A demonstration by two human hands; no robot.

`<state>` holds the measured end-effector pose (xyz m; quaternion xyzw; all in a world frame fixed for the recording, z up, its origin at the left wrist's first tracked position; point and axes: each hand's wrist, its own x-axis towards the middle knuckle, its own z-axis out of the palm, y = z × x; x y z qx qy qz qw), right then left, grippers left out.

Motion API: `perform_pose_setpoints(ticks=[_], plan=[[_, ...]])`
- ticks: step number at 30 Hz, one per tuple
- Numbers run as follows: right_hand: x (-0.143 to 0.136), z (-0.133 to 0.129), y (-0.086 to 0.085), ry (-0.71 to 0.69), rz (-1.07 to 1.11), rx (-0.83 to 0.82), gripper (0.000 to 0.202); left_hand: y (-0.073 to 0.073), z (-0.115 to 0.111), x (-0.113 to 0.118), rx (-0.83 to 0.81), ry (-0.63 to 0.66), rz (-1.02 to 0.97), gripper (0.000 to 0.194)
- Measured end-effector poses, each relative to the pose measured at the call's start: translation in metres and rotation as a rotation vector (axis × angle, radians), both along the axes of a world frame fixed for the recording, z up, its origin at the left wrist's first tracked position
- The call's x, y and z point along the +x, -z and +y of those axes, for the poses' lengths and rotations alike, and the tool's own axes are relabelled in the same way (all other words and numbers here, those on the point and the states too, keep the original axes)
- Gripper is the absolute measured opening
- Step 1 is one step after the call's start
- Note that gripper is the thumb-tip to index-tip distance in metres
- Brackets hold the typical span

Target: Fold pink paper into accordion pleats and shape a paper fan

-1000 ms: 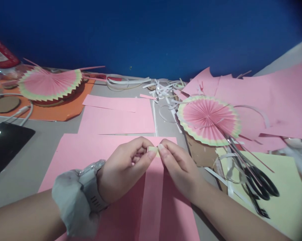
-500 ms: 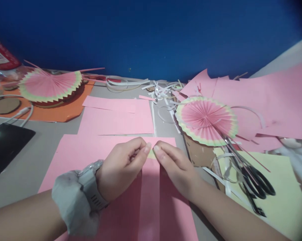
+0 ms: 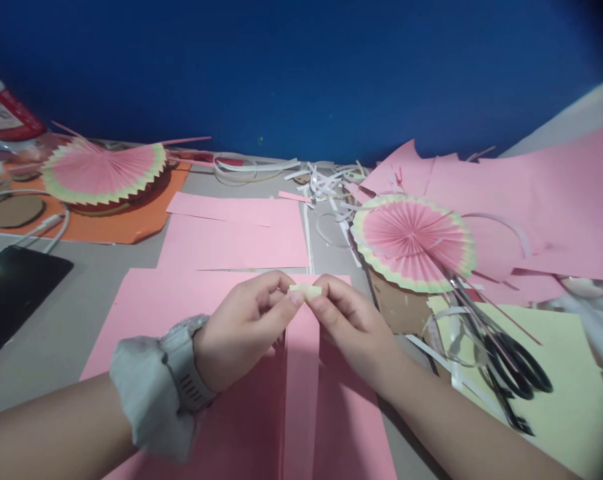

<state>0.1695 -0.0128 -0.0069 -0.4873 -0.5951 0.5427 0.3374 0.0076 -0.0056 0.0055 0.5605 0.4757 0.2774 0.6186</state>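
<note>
Above a large pink sheet of paper (image 3: 136,307), a narrow folded pink paper strip (image 3: 301,400) runs toward me. Its far end is a pale yellow-green band (image 3: 306,291), pinched on both sides by my hands. My left hand (image 3: 246,327), with a grey watch and scrunchie at the wrist, is closed with thumb and forefinger on the left of that end. From the right, my right hand (image 3: 356,323) pinches the same end, its thumb almost touching the left one. The other fingers of both hands are curled, and the strip's near end runs out of view.
A round pleated pink-and-green paper fan (image 3: 411,243) lies at right beside black-handled scissors (image 3: 511,367) and yellow-green paper (image 3: 556,333). Another pleated fan (image 3: 104,170) rests on orange paper (image 3: 151,220) at left. Paper scraps (image 3: 326,180) lie by the blue wall (image 3: 301,73).
The yellow-green end of the folded strip has tilted up and now shows between my thumbs. My hands stay nearly in place, still pinching it.
</note>
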Motion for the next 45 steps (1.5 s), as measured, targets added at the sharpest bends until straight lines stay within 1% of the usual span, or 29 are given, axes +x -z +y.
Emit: perform_pose_setpoints(ticks=[2,4,6,9,13,18,21,25,29,34,36,40,45], plan=[[-0.0006,0.0002,0.0001,0.018,0.058,-0.027,0.034,-0.0001,-0.0004,0.0004,-0.005,-0.043,-0.017,0.021],[-0.0018,0.0003,-0.0018,-0.002,0.117,-0.113,0.035,0.0008,-0.0009,0.0003,0.020,-0.079,-0.012,0.023],[-0.0029,0.0002,-0.0044,-0.028,0.125,-0.172,0.037,0.0020,-0.0013,0.0001,0.054,-0.096,0.004,0.024],[-0.0031,-0.0004,-0.0056,-0.037,0.119,-0.188,0.039,0.0026,-0.0014,-0.0003,0.080,-0.106,0.016,0.023],[-0.0010,-0.0017,-0.0018,-0.055,0.188,-0.234,0.035,0.0027,-0.0009,-0.0001,0.105,-0.106,0.002,0.023],[-0.0002,-0.0011,-0.0007,-0.073,0.222,-0.232,0.035,0.0048,-0.0006,-0.0007,0.137,-0.119,0.034,0.024],[-0.0014,-0.0005,-0.0017,-0.058,0.207,-0.232,0.035,0.0045,-0.0008,-0.0015,0.188,-0.111,0.066,0.027],[-0.0023,-0.0007,-0.0016,-0.027,0.164,-0.204,0.035,0.0015,-0.0017,-0.0010,0.210,-0.028,0.120,0.035],[-0.0011,-0.0005,-0.0003,-0.011,0.138,-0.154,0.034,-0.0003,-0.0039,0.0006,0.229,0.031,0.169,0.036],[-0.0017,-0.0002,0.0009,0.038,0.164,-0.139,0.033,0.0008,-0.0037,0.0023,0.197,0.037,0.284,0.038],[-0.0026,-0.0005,0.0016,0.042,0.179,-0.139,0.033,0.0012,-0.0018,0.0024,0.179,0.044,0.269,0.036],[-0.0029,-0.0012,0.0030,0.047,0.190,-0.141,0.033,0.0011,0.0008,0.0022,0.155,0.065,0.171,0.035],[-0.0018,-0.0018,-0.0002,0.020,0.197,-0.145,0.031,-0.0007,-0.0016,0.0032,0.147,0.052,0.162,0.035]])
